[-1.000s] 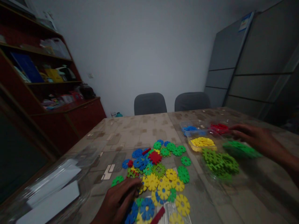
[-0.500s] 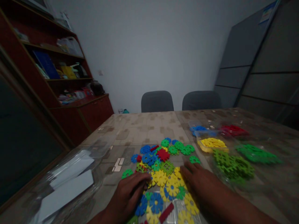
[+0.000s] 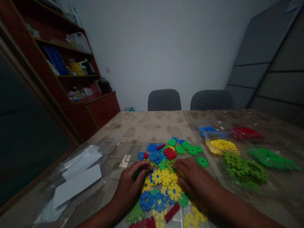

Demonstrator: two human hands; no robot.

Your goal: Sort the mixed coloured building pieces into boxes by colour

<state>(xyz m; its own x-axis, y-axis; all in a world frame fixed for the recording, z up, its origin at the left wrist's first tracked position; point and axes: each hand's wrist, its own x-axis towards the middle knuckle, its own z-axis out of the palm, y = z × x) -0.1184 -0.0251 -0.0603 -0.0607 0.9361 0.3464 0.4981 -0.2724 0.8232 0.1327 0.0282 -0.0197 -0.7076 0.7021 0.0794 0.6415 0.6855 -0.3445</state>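
A heap of flat plastic snowflake pieces (image 3: 166,172) in blue, yellow, green and red lies on the patterned table (image 3: 152,126). My left hand (image 3: 131,186) rests at the heap's left edge, fingers curled onto a dark green piece. My right hand (image 3: 194,180) lies palm down on the heap's right side, fingers bent over yellow and green pieces. Whether either hand grips a piece is unclear.
Clear containers at the right hold sorted pieces: blue (image 3: 206,129), yellow (image 3: 222,145), red (image 3: 247,132), and green (image 3: 244,167) with more green (image 3: 273,158). A clear box with white cards (image 3: 76,177) sits left. Two grey chairs (image 3: 163,99) stand behind; a wooden shelf (image 3: 71,69) lines the left wall.
My right hand came from the containers at the right over to the heap and settled on it. My left hand shifted slightly up the heap's left edge. The view moved closer.
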